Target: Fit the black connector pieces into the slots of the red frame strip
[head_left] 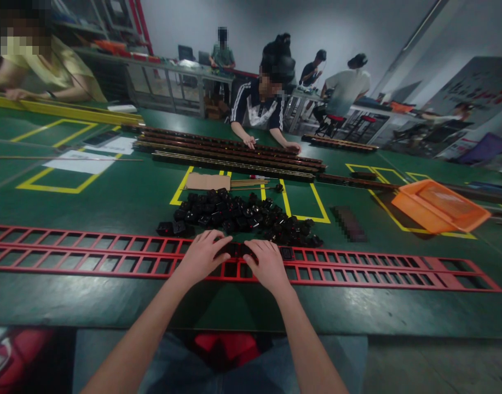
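Nearest us, our jeans show below the edge of the green table. Our forearms reach over that edge to a long red frame, which lies flat across the table in two rows of ladder-like openings. Our left hand and right hand rest on it side by side, fingers bent down over the far row — we cannot tell whether either is closed on anything, since the fingertips are hard to make out. A small black block sits in the far row, just beside our right hand.

Right behind the frame lies a loose heap of black pieces. Past it we see a cardboard piece next to some thin rods, and an orange basket stands off to the right. Farther on, long dark bars lie together, with a co-worker in a striped top leaning over them — hands at their far side. More people sit or stand at benches behind.
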{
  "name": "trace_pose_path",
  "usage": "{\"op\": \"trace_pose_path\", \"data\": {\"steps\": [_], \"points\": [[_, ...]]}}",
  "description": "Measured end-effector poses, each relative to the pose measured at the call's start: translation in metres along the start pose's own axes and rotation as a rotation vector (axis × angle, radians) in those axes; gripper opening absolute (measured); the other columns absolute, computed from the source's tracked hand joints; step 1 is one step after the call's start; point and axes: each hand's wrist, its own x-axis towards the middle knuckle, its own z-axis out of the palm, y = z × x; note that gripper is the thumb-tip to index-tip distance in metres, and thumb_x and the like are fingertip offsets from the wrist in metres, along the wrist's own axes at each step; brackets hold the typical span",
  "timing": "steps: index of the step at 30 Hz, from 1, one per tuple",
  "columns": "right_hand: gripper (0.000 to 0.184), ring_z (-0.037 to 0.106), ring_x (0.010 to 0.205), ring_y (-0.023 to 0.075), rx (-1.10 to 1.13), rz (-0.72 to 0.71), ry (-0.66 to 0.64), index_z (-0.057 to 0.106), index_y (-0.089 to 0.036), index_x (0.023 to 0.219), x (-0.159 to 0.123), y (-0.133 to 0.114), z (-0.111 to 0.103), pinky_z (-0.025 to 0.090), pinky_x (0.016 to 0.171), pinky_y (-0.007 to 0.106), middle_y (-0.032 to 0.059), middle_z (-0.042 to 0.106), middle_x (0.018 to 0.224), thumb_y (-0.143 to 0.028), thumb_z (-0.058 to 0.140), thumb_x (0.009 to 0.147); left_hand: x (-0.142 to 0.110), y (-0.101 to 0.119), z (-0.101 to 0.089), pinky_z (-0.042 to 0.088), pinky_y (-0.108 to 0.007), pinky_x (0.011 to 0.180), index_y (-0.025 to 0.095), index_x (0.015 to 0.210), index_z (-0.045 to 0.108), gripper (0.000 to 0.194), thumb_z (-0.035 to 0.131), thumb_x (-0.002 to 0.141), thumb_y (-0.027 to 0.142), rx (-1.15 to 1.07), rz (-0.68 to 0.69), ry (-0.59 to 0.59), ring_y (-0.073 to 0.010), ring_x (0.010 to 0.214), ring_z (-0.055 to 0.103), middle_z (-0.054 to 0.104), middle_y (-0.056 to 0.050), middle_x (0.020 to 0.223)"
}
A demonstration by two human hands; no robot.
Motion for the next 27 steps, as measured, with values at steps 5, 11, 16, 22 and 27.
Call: {"op": "trace_pose_path", "data": {"steps": [5,11,16,22,27], "points": [[0.032,0.057,0.115,0.0237,0.013,-0.002,0.003,0.061,-0.025,0.127,0.0,0.0,0.001,0.04,0.103,0.043,0.0067,0.067,0.123,-0.031,0.056,0.095,-0.024,-0.056,-0.03,0.045,-0.049,0.102,0.021,0.128,0.06,0.039,0.041,0.094,0.022,0.11,-0.211,0.224,-0.0291,0.116,0.052,0.058,-0.012,0.125],[0.033,0.057,0.115,0.0237,0.017,0.003,0.003,0.061,-0.025,0.128,0.0,0.001,0.002,0.039,0.103,0.043,0.0068,0.067,0.124,-0.032,0.056,0.095,-0.045,-0.119,-0.042,0.046,-0.047,0.102,0.017,0.126,0.059,0.042,0.038,0.092,0.028,0.119,-0.369,0.1,-0.0299,0.115,0.057,0.059,-0.013,0.129],[0.033,0.057,0.115,0.024,0.022,0.009,-0.002,0.061,-0.025,0.128,0.0,0.0,0.0,0.039,0.102,0.043,0.0069,0.066,0.124,-0.032,0.055,0.096,-0.046,-0.119,-0.045,0.05,-0.046,0.097,0.019,0.121,0.061,0.04,0.04,0.093,0.039,0.039,-0.498,0.213,-0.0294,0.106,0.061,0.06,-0.012,0.117],[0.033,0.056,0.115,0.0238,0.015,0.008,-0.001,0.061,-0.024,0.128,0.0,-0.002,-0.001,0.039,0.103,0.042,0.0062,0.066,0.124,-0.032,0.056,0.096,-0.049,-0.094,-0.052,0.058,-0.041,0.086,0.02,0.122,0.06,0.035,0.041,0.097,0.037,-0.239,-0.51,0.607,-0.024,0.103,0.06,0.054,-0.011,0.118],[0.034,0.057,0.116,0.0237,0.019,0.011,0.0,0.061,-0.025,0.128,-0.001,-0.002,0.0,0.039,0.103,0.043,0.0066,0.066,0.125,-0.032,0.056,0.096,-0.031,-0.059,-0.038,0.058,-0.033,0.077,0.022,0.121,0.056,0.036,0.049,0.093,0.042,-0.586,-0.562,0.536,-0.0151,0.085,0.063,0.057,-0.006,0.113]]}}
